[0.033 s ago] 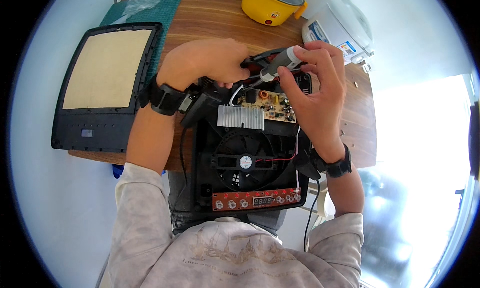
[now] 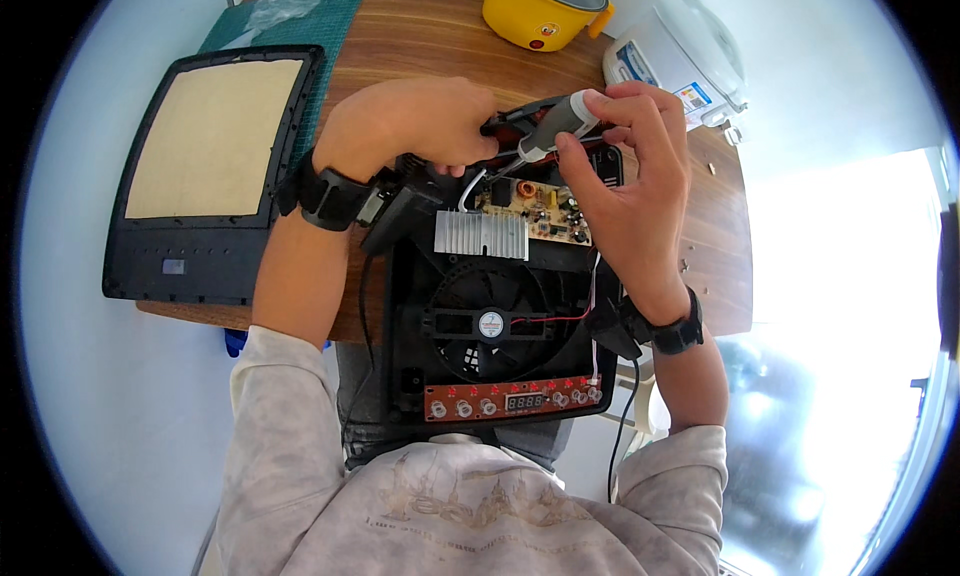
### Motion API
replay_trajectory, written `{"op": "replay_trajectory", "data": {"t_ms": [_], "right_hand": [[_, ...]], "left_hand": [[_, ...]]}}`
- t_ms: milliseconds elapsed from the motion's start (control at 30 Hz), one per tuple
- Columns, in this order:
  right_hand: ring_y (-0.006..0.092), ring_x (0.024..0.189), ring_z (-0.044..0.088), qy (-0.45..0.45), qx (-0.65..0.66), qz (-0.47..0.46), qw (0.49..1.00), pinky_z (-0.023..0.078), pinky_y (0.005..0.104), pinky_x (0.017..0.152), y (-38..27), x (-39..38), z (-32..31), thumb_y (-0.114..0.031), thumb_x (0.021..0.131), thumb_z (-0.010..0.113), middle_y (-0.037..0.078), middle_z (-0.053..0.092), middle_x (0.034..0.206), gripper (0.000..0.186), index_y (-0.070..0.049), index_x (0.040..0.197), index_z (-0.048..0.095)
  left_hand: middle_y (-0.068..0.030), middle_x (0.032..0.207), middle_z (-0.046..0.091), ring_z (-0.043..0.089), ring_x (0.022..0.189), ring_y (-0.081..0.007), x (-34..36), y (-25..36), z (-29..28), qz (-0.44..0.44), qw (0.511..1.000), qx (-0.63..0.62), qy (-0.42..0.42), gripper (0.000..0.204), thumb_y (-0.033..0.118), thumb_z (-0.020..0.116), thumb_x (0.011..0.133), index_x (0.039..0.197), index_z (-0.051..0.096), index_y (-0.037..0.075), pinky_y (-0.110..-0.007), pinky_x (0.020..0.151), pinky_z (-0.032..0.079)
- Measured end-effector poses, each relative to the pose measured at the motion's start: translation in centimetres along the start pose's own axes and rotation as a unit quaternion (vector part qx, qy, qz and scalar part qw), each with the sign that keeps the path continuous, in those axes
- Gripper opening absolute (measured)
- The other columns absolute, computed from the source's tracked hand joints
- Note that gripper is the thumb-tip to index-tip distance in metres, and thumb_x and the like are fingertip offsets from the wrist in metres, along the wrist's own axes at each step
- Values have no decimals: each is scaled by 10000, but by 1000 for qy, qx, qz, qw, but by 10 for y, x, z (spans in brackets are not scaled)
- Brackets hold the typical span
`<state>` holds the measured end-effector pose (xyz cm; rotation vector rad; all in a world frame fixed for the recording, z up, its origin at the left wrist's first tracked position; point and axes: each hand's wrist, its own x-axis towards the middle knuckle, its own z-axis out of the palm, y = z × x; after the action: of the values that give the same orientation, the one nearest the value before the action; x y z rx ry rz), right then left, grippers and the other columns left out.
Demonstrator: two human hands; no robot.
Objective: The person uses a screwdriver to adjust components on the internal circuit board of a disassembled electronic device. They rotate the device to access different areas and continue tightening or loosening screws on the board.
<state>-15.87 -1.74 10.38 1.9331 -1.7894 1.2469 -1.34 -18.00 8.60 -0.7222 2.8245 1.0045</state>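
Note:
My right hand pinches the grey-and-white handle of a screwdriver between thumb and fingers. The shaft slants down to the left, its tip close to my left hand. That hand is closed at the far edge of an opened black appliance housing, and its fingertips are mostly hidden. Inside the housing, just below the hands, lie a yellowish circuit board and a finned silver heat sink. Nearer me sit a black fan and a reddish control board with a small digit display.
A black-framed panel with a beige sheet lies at left, partly over a green cutting mat. A yellow pot and a white rice cooker stand at the back. Small parts lie on the wooden table at right.

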Motion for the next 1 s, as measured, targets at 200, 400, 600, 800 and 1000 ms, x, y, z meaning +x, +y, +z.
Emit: {"op": "replay_trajectory", "data": {"t_ms": [200,400,600,800,1000], "right_hand": [[290,950,654,-16,-9,-19,1000,540,378,838,-2,4,1,-57,786,848,114,606,1087,311,-37,1051,686],[283,876,658,-1,-16,2,1000,538,366,764,-1,4,2,-84,764,895,106,612,1023,331,-28,1004,674],[283,901,689,4,3,-10,1000,556,358,770,0,3,4,-22,786,851,117,641,1064,292,-23,1001,653],[290,925,720,1,24,1,1000,575,351,795,2,2,5,-3,803,807,127,667,1139,248,-22,983,638],[303,915,727,-46,13,23,999,581,362,774,-8,-5,3,-64,822,829,124,678,1149,337,-44,1079,612]], "left_hand": [[-106,778,744,734,711,-221,0,0,-2,5,1000,0,-7,316,266,610,991,1066,726,-19,-356,684,581],[-106,783,747,736,708,-210,-1,0,-2,12,1000,-1,-4,303,261,617,993,1054,726,-15,-341,675,586],[-108,799,755,741,715,-218,0,0,0,-2,1000,-3,-4,315,277,614,1007,1063,721,-14,-343,675,588],[-111,793,754,737,709,-222,4,-6,1,3,1000,-9,-7,315,269,609,1007,1089,709,-19,-348,670,583],[-108,772,746,731,710,-218,2,-5,1,-3,1000,10,2,315,267,608,1009,1104,712,-14,-347,682,579]]}}
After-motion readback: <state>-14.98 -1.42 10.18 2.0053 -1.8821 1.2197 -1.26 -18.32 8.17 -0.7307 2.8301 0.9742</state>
